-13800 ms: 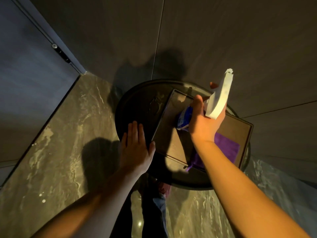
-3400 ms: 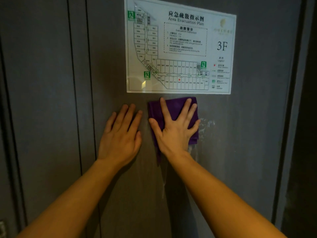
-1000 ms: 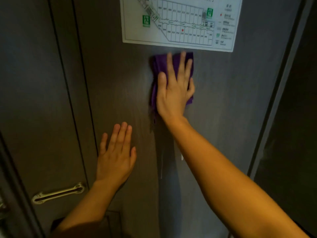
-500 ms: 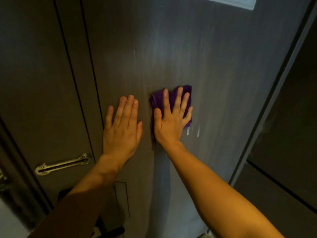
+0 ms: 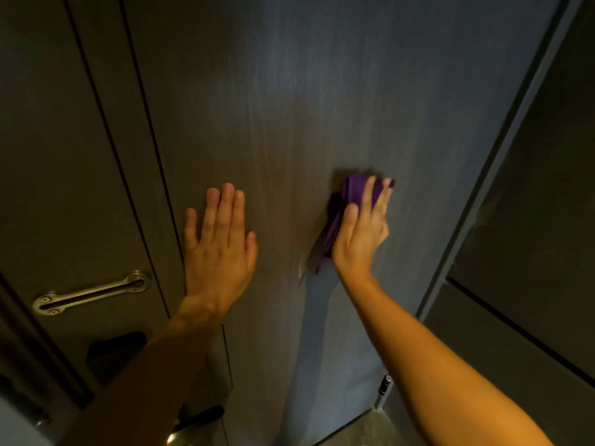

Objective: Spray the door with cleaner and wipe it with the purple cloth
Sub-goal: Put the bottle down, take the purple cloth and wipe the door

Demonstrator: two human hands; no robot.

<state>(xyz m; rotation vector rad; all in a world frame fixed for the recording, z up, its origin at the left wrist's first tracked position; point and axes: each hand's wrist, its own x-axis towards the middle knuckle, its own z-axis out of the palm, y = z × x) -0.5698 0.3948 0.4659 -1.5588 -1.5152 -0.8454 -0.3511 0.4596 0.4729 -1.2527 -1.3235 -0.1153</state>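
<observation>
The dark grey door [image 5: 322, 91] fills the view, with faint vertical wet streaks on its panel. My right hand [image 5: 362, 230] presses the folded purple cloth [image 5: 349, 193] flat against the door at mid height; the cloth shows above and left of my fingers. My left hand [image 5: 219, 239] lies flat on the door with fingers spread, to the left of the cloth and apart from it. The spray bottle is out of view.
A metal latch plate [image 5: 91, 292] is fixed at the lower left beside the door's edge. A door stop [image 5: 384, 386] stands near the floor at the lower right. The door frame [image 5: 492, 172] and a dark wall panel [image 5: 531, 220] run along the right.
My right hand has slid the cloth to the right, away from my left hand. The view has tilted further down, so the evacuation sign has left the frame. My left hand stays flat.
</observation>
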